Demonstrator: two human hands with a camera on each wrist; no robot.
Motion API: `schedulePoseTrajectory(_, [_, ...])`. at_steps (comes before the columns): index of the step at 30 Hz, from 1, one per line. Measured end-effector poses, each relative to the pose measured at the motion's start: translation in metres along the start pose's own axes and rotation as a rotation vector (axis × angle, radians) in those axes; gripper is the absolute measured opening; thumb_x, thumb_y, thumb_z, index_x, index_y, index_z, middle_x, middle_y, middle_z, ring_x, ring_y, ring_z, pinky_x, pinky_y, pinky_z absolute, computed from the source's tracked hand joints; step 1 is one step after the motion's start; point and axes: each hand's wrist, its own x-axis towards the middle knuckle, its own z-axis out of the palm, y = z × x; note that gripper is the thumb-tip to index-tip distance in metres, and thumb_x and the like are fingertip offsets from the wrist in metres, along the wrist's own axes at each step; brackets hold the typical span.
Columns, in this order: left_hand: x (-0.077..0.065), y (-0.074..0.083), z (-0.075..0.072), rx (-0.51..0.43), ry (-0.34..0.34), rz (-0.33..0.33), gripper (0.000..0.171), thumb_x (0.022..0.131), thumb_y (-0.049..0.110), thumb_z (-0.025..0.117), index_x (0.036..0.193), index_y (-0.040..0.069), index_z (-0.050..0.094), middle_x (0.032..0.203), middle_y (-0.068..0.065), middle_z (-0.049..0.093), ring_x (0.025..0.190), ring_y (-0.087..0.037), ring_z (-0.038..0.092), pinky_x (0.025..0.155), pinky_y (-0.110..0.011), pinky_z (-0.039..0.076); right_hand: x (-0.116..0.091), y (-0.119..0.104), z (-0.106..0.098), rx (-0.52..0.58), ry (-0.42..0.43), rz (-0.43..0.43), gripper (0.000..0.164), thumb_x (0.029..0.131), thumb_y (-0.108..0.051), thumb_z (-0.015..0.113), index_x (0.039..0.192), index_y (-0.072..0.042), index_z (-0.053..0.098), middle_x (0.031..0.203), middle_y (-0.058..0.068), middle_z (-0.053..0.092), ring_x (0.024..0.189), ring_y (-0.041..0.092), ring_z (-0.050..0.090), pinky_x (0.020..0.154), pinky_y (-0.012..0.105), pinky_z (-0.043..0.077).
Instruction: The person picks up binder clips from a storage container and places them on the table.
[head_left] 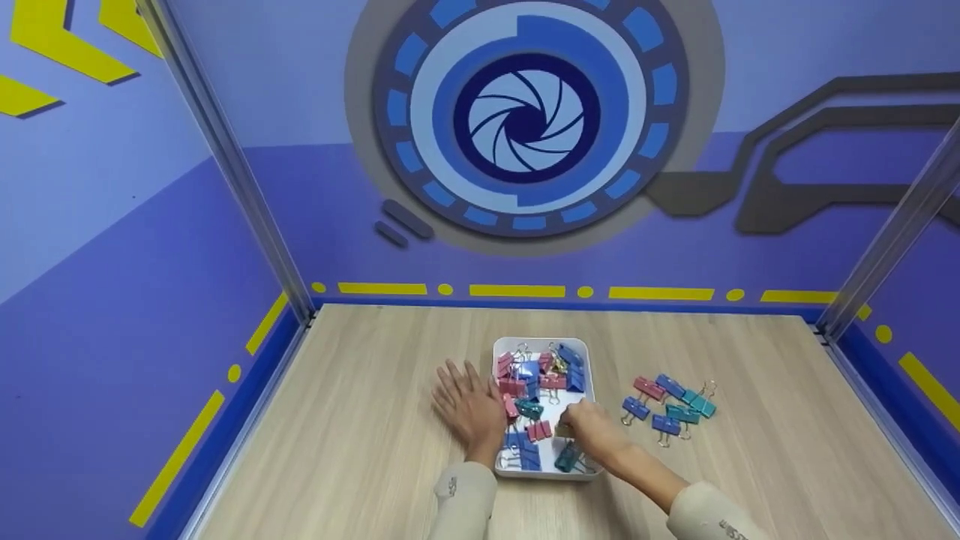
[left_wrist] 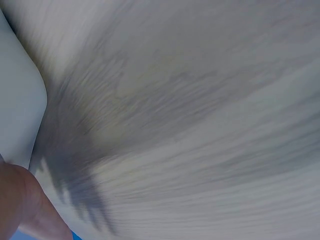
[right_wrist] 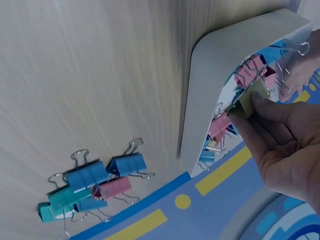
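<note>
My right hand (head_left: 592,431) is over the near right part of a white tray (head_left: 536,476). Between its thumb and fingers it pinches a yellow binder clip (right_wrist: 250,98), seen best in the right wrist view. Flat and with fingers spread, my left hand (head_left: 469,405) lies along the tray's left side. In the left wrist view a bit of that hand (left_wrist: 30,205) shows beside the white tray wall (left_wrist: 20,105). Red, blue and green binder clips lie in the tray, among them a red clip (head_left: 539,430) and a dark green clip (head_left: 568,456).
To the right of the tray, several loose binder clips lie grouped on the wooden table (head_left: 360,420), including a teal clip (head_left: 699,403), a red clip (head_left: 649,388) and a blue clip (head_left: 636,408). Patterned panels (head_left: 300,225) and metal posts (head_left: 232,165) enclose the table's back and sides.
</note>
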Motion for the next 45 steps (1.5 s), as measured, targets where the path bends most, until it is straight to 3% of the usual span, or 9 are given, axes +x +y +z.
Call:
schedulePoseTrajectory(4, [0.0,-0.001,0.001,0.001,0.014,0.01,0.061,0.104,0.048,0.047,0.156,0.018,0.044,0.169,-0.012,0.027,0.159,-0.036,0.019,0.127,-0.059,0.02,-0.003,0.005,-0.016,0.073,-0.003,0.032,0.016,0.088,0.011,0.068,0.082,0.0,0.079,0.079,0.011,0.077,0.065,0.008,0.059,0.061,0.031,0.061])
schedulePoseTrajectory(9, [0.001,-0.002,-0.002,0.003,0.013,0.004,0.061,0.103,0.047,0.048,0.156,0.017,0.044,0.169,-0.014,0.028,0.159,-0.036,0.02,0.127,-0.059,0.02,-0.012,0.021,-0.037,0.031,0.022,0.096,0.019,0.085,0.013,0.07,0.085,-0.002,0.08,0.083,0.01,0.079,0.068,0.011,0.065,0.063,0.031,0.062])
schedulePoseTrajectory(17, [0.001,-0.006,-0.003,-0.005,-0.013,-0.016,0.061,0.104,0.048,0.048,0.157,0.018,0.042,0.171,-0.013,0.022,0.159,-0.035,0.017,0.128,-0.059,0.019,-0.038,0.065,-0.05,-0.069,0.105,0.117,0.03,0.078,0.015,0.075,0.062,-0.008,0.063,0.061,-0.006,0.057,0.058,0.004,0.04,0.051,0.019,0.036])
schedulePoseTrajectory(21, [0.004,-0.008,-0.003,0.008,-0.01,-0.023,0.061,0.104,0.048,0.047,0.157,0.018,0.042,0.17,-0.014,0.024,0.159,-0.035,0.017,0.128,-0.058,0.018,-0.048,0.077,-0.046,-0.068,0.057,0.181,0.039,0.081,0.014,0.071,0.059,-0.012,0.051,0.06,-0.011,0.04,0.058,0.004,0.033,0.051,0.019,0.025])
schedulePoseTrajectory(24, [0.005,-0.008,-0.003,0.01,-0.014,-0.024,0.061,0.104,0.048,0.047,0.157,0.018,0.042,0.17,-0.014,0.023,0.16,-0.035,0.017,0.128,-0.058,0.018,-0.051,0.081,-0.04,-0.051,0.007,0.235,0.038,0.082,0.015,0.067,0.06,-0.011,0.049,0.061,-0.011,0.036,0.058,0.005,0.032,0.052,0.02,0.021])
schedulePoseTrajectory(30, [0.004,-0.004,-0.002,0.016,-0.016,-0.014,0.061,0.104,0.049,0.046,0.157,0.019,0.041,0.17,-0.014,0.022,0.159,-0.035,0.019,0.128,-0.057,0.019,-0.057,0.088,-0.029,-0.034,-0.038,0.315,0.029,0.088,0.007,0.07,0.065,-0.008,0.062,0.064,-0.005,0.05,0.061,0.008,0.041,0.053,0.021,0.03])
schedulePoseTrajectory(34, [0.002,-0.001,-0.002,0.025,-0.008,0.001,0.061,0.104,0.049,0.046,0.156,0.018,0.043,0.17,-0.015,0.024,0.159,-0.035,0.02,0.127,-0.057,0.022,-0.061,0.093,-0.026,-0.038,-0.029,0.346,0.032,0.09,0.009,0.066,0.065,-0.009,0.061,0.063,-0.007,0.045,0.061,0.008,0.041,0.053,0.022,0.03])
schedulePoseTrajectory(37, [0.0,0.002,-0.003,0.024,-0.01,0.007,0.061,0.104,0.049,0.046,0.157,0.018,0.042,0.17,-0.016,0.024,0.159,-0.035,0.019,0.127,-0.057,0.022,-0.062,0.098,-0.025,-0.057,-0.017,0.344,0.033,0.09,0.011,0.063,0.064,-0.009,0.058,0.063,-0.008,0.043,0.061,0.009,0.041,0.053,0.022,0.029])
schedulePoseTrajectory(45, [-0.001,0.002,-0.002,0.013,0.009,0.011,0.062,0.104,0.049,0.046,0.157,0.017,0.042,0.17,-0.015,0.025,0.159,-0.036,0.02,0.127,-0.058,0.022,-0.058,0.11,-0.023,-0.126,0.006,0.299,0.024,0.088,0.008,0.07,0.07,-0.007,0.066,0.067,-0.003,0.054,0.063,0.012,0.044,0.054,0.027,0.039])
